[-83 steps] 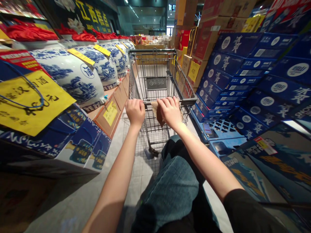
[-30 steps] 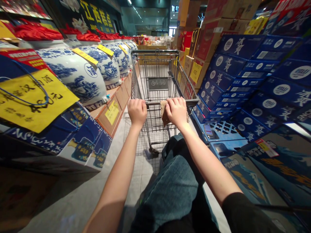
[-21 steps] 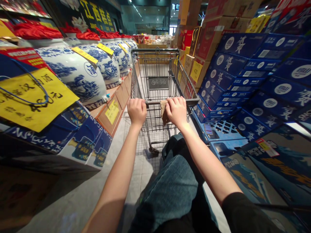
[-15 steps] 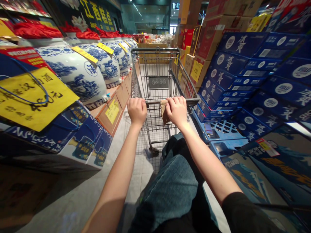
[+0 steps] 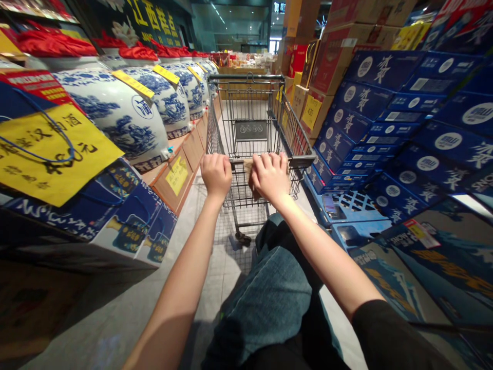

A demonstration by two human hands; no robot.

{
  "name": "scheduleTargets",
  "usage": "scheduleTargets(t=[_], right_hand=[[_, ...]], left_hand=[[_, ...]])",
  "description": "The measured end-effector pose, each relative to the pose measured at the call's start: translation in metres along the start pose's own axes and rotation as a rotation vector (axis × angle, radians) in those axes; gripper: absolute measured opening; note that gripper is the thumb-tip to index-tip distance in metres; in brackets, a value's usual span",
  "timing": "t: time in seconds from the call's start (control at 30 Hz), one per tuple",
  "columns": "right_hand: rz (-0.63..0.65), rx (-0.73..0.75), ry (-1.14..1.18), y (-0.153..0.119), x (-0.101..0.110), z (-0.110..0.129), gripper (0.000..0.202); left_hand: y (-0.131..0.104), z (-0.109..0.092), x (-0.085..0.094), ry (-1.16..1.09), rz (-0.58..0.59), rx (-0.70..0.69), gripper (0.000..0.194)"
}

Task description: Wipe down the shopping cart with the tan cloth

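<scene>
A dark metal shopping cart stands in front of me with its handle bar toward me. My left hand is wrapped over the left end of this bar, its fingers closed around it. Nearer the middle, my right hand presses a brown cloth against the bar. Its fingers curl over the top, and only the cloth's left part shows beside the hand. No goods show in the cart's basket. Below the basket, a caster wheel rests on the floor.
Along the left stand large blue-and-white jars with red cloth tops, and a gift box under a yellow price sign. On the right rise stacked blue cartons on a blue plastic pallet. Pale tiled floor runs between.
My right hand has slid a little to the left along the handle bar with the brown cloth. My left hand keeps its place on the bar.
</scene>
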State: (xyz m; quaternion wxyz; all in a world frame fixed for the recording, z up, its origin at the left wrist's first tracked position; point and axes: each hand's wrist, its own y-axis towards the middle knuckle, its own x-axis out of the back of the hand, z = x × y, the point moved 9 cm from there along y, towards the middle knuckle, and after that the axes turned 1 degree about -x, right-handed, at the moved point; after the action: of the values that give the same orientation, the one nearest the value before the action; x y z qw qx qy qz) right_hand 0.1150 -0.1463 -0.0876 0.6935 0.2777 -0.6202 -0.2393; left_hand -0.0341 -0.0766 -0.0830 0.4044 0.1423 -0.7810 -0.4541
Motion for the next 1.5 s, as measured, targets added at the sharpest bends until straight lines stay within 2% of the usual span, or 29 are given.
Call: scheduleTargets(t=[0.07,0.13,0.2,0.37,0.43,0.6,0.67,0.8,1.1,1.2,1.27,1.4,1.5], right_hand=[[0.023,0.087,-0.009,0.000,-0.005,0.017,0.051],[0.023,0.122,-0.008,0.002,-0.006,0.022,0.050],[0.019,0.088,-0.008,0.006,-0.004,0.014,0.046],[-0.006,-0.113,-0.043,0.009,0.005,-0.020,0.042],[-0.032,-0.101,-0.045,0.006,0.006,-0.017,0.042],[-0.015,0.105,0.002,-0.002,0.000,0.008,0.048],[-0.020,0.064,0.022,-0.001,0.001,0.000,0.045],[-0.053,-0.113,0.017,0.003,0.007,-0.028,0.039],[-0.088,-0.097,0.047,0.001,0.010,-0.030,0.035],[-0.082,-0.116,0.048,-0.002,0.008,-0.024,0.038],[-0.067,-0.103,0.028,-0.004,0.004,-0.009,0.042],[0.010,0.068,0.027,-0.005,-0.009,0.028,0.053],[0.003,0.088,0.054,0.000,-0.006,0.022,0.046]], left_hand=[[0.000,0.001,0.000,-0.010,0.002,0.002,0.034],[0.000,0.002,0.000,-0.012,0.004,-0.004,0.034],[-0.001,0.002,0.000,-0.002,-0.002,-0.018,0.035],[-0.001,0.001,0.000,-0.012,-0.044,-0.024,0.036],[-0.001,0.001,-0.001,-0.028,-0.042,-0.010,0.035],[-0.001,0.003,-0.001,-0.044,-0.016,-0.012,0.036],[-0.002,0.003,0.001,-0.028,-0.030,-0.029,0.038],[-0.001,0.001,0.001,-0.011,-0.044,-0.038,0.036],[-0.001,0.004,-0.001,-0.027,-0.022,-0.001,0.033],[-0.001,0.003,-0.001,-0.028,-0.019,0.010,0.034],[-0.001,0.003,-0.001,-0.043,-0.003,0.033,0.034],[-0.001,0.003,-0.002,-0.053,0.036,0.037,0.036],[-0.001,0.003,0.000,-0.032,0.033,0.014,0.036]])
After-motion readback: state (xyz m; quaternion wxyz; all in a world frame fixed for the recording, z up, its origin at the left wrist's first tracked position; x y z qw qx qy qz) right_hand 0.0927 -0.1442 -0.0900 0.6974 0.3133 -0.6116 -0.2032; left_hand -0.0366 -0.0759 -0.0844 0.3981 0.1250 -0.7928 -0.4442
